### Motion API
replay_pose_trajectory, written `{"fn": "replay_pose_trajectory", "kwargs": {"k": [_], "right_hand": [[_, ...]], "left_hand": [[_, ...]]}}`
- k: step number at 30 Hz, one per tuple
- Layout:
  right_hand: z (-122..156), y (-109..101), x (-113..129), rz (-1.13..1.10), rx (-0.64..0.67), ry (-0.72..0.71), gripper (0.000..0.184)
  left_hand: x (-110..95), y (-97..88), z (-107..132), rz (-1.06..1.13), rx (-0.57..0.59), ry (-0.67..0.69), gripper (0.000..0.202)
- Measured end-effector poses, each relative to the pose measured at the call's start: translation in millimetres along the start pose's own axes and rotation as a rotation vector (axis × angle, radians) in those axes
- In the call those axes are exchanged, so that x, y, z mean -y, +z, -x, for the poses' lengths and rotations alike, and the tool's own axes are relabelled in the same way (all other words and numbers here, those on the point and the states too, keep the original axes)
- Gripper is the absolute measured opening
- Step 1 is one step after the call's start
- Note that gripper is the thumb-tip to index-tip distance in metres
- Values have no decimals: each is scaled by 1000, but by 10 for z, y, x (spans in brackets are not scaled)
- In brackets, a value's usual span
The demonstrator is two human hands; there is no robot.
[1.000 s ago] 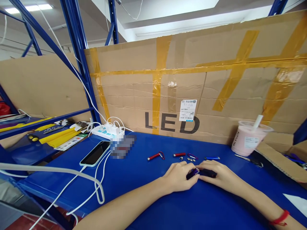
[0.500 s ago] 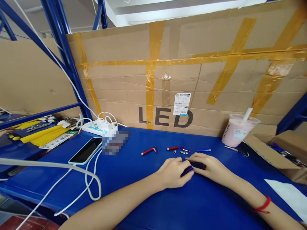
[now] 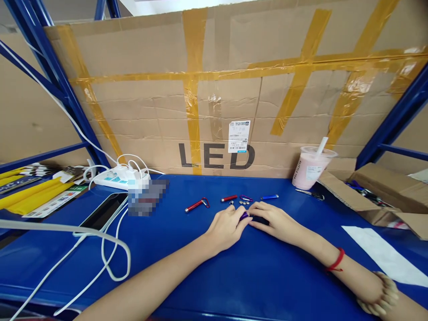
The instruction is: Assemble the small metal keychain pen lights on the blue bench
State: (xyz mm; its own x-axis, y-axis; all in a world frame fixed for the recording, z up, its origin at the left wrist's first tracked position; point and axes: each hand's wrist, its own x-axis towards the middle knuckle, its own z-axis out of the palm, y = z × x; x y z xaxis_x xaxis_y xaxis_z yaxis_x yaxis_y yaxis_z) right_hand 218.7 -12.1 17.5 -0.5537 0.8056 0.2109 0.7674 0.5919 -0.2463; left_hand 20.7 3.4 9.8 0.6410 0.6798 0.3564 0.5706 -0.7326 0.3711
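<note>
On the blue table [image 3: 200, 276], a purple torch [image 3: 245, 216] is gripped between left hand [image 3: 227, 225] and right hand [image 3: 272, 220], fingers closed on it; assembly is judged unfinished. Behind it, red torch [image 3: 195, 205], red tube [image 3: 229, 198], button cells [image 3: 245, 202] and blue tube [image 3: 269, 196] are untouched.

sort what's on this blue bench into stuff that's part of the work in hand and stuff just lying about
In the work: purple tube in the left hand, dark piece in the right hand, red tube with clip, short red tube, blue tube, button cells.
Lying about: pink drink, phone, power strip, white paper.
</note>
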Motion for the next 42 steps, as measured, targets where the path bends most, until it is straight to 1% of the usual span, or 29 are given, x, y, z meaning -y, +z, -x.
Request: {"fn": "replay_pose_trajectory", "kwargs": {"k": [3, 6, 9, 12, 16, 18, 25, 28, 32, 34, 37, 42], "right_hand": [[3, 12, 36, 0, 16, -12, 35], [2, 25, 37, -15, 10, -43, 33], [-7, 21, 24, -63, 9, -70, 31], [-14, -1, 26, -107, 18, -56, 30], [-13, -20, 34, -88, 10, -47, 31], [-6, -20, 29, -76, -30, -61, 30], [28, -44, 17, -96, -271, -173, 19], [4, -48, 40, -187, -357, -137, 19], [-40, -45, 90, -375, -404, -7, 24], [-42, -55, 118, -409, -447, -8, 20], [-23, -83, 160, -390, -513, -41, 15], [5, -101, 188, -349, -553, -94, 10]], "left_hand": [[-7, -17, 3, 59, -33, -19, 27], [-15, -19, 4, 66, -48, -9, 29], [-18, -7, 5, 55, -45, -1, 28], [-21, 1, 8, 53, -28, -15, 28], [-29, -15, 23, 50, -10, -9, 29], [-32, -32, 34, 54, -8, -11, 29], [2, -85, 55, 149, -24, 59, 24], [17, -84, 63, 192, -11, 68, 26], [26, -61, 63, 121, -17, 120, 26], [32, -41, 56, 89, -12, 140, 27], [42, -10, 48, 120, -15, 134, 26], [51, 17, 37, 160, -76, 143, 22]]}}
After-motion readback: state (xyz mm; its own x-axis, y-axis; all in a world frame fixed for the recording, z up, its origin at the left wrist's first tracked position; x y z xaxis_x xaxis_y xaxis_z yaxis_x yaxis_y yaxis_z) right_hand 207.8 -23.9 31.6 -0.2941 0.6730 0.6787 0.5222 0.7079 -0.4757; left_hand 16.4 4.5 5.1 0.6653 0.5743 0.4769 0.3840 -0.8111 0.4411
